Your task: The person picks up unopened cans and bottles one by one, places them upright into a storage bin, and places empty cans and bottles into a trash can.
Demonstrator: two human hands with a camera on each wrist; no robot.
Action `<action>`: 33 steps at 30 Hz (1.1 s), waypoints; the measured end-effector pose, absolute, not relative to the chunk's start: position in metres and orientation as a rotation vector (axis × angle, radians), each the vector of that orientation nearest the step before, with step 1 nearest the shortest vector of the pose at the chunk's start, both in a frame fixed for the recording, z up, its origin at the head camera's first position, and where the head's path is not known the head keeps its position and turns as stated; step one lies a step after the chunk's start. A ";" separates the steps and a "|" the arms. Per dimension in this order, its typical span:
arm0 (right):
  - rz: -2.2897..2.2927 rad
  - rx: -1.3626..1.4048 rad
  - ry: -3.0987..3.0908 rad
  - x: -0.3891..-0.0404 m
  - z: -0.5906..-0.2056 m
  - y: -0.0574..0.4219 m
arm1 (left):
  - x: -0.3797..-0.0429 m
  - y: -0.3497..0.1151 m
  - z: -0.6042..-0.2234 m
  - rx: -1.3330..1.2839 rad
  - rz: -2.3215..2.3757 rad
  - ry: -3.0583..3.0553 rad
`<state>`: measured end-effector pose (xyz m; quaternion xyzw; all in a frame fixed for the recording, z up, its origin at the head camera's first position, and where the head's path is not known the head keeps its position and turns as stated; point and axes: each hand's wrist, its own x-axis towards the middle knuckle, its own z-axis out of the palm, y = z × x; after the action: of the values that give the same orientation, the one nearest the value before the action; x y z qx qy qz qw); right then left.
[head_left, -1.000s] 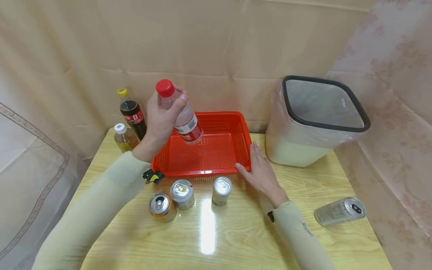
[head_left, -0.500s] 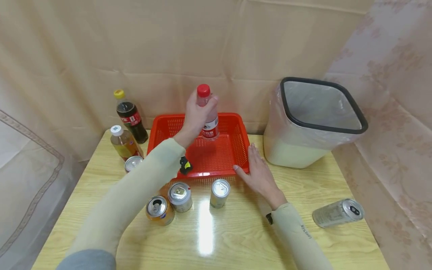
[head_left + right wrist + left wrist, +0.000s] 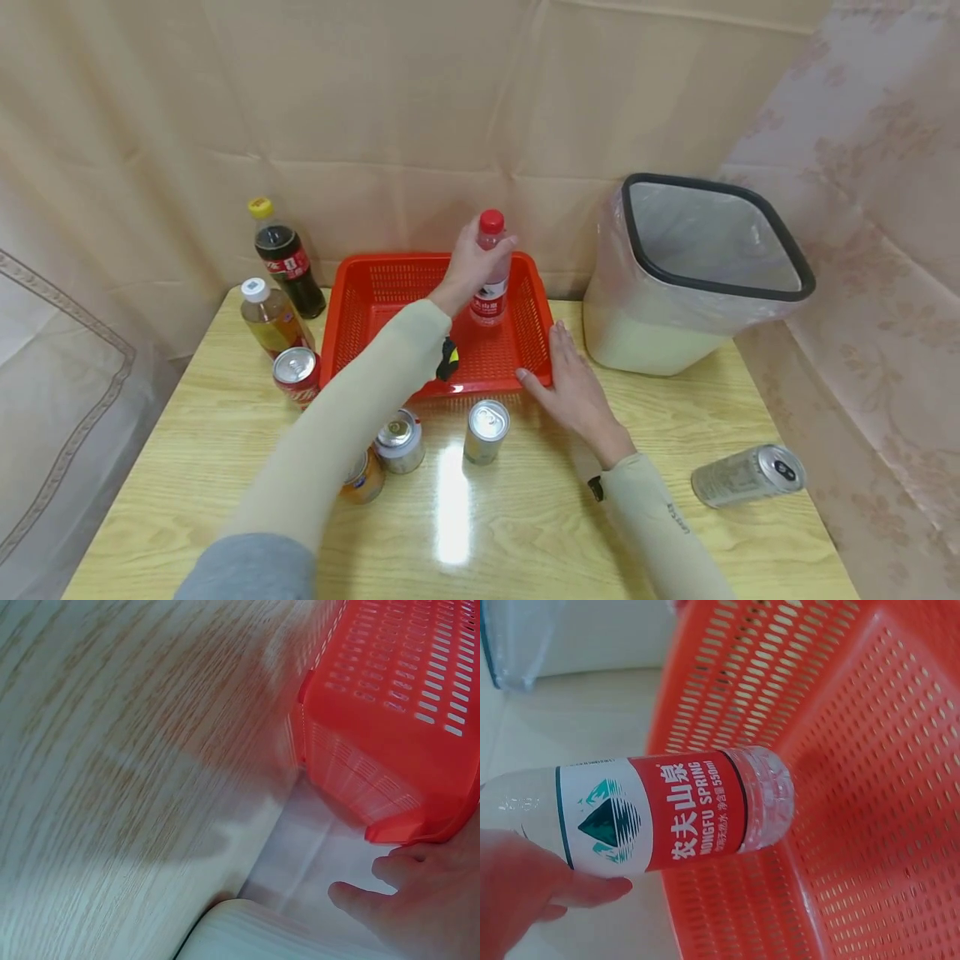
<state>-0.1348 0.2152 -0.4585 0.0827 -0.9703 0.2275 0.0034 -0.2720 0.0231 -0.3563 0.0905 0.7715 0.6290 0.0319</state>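
Observation:
My left hand [image 3: 474,265] grips a clear plastic water bottle [image 3: 489,304] near its neck. The bottle has a red cap and a red-and-white label. It stands nearly upright inside the right part of a red plastic basket [image 3: 468,388]; whether its base touches the basket floor I cannot tell. In the left wrist view the bottle's base [image 3: 769,799] lies in front of the perforated basket wall [image 3: 727,667]. With fingers straight, my right hand [image 3: 577,400] rests against the basket's right side, thumb by the front corner. The right wrist view shows its fingers [image 3: 367,900] beside the basket.
At the left stand a cola bottle [image 3: 291,271], a white-capped drink bottle [image 3: 277,323] and a red can [image 3: 297,379]. An orange can [image 3: 365,481] and two silver cans [image 3: 401,446] [image 3: 484,437] stand before the basket. A dented can [image 3: 742,477] lies right, below a lined bin [image 3: 652,325].
My left hand has carried the water bottle rightward and down, from the basket's left part to its right part. The bottle has become more upright. My right hand has stayed at the basket's side.

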 end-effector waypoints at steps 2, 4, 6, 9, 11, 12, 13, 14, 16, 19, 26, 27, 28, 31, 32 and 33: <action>0.717 0.257 -3.043 -0.134 -0.457 0.215 | -0.275 0.027 -0.359 0.271 1.930 2.379; 0.712 0.258 -3.044 -0.134 -0.457 0.216 | -0.278 0.030 -0.361 0.262 1.925 2.382; 0.712 0.257 -3.047 -0.133 -0.456 0.216 | -0.280 0.033 -0.363 0.273 1.912 2.403; 0.716 0.252 -3.051 -0.133 -0.454 0.216 | -0.283 0.036 -0.368 0.301 1.871 2.448; 0.722 0.244 -3.055 -0.132 -0.454 0.216 | -0.284 0.037 -0.372 0.301 1.836 2.476; 0.721 0.241 -3.057 -0.132 -0.454 0.216 | -0.284 0.037 -0.374 0.297 1.822 2.482; 0.720 0.242 -3.057 -0.132 -0.454 0.216 | -0.284 0.037 -0.376 0.290 1.808 2.489; 0.717 0.240 -3.059 -0.133 -0.455 0.216 | -0.284 0.037 -0.378 0.282 1.797 2.490; 0.715 0.241 -3.060 -0.132 -0.455 0.215 | -0.284 0.038 -0.381 0.273 1.779 2.496; 0.712 0.239 -3.061 -0.132 -0.455 0.215 | -0.285 0.039 -0.384 0.290 1.756 2.497; 0.718 0.223 -3.075 -0.132 -0.455 0.214 | -0.286 0.041 -0.382 0.245 1.704 2.509; 0.721 0.220 -3.077 -0.133 -0.455 0.214 | -0.286 0.041 -0.381 0.238 1.698 2.510; 0.722 0.218 -3.077 -0.133 -0.455 0.214 | -0.286 0.042 -0.380 0.226 1.694 2.504; 0.727 0.221 -3.072 -0.133 -0.456 0.214 | -0.285 0.043 -0.377 0.193 1.681 2.493; 0.728 0.223 -3.071 -0.134 -0.456 0.214 | -0.284 0.043 -0.375 0.174 1.677 2.487; 0.729 0.220 -3.073 -0.134 -0.456 0.214 | -0.284 0.042 -0.375 0.163 1.681 2.484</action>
<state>-0.1338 0.2143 -0.4563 0.0695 -0.9706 0.2303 -0.0122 -0.2837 0.0424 -0.3749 0.0542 0.8251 0.5582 0.0687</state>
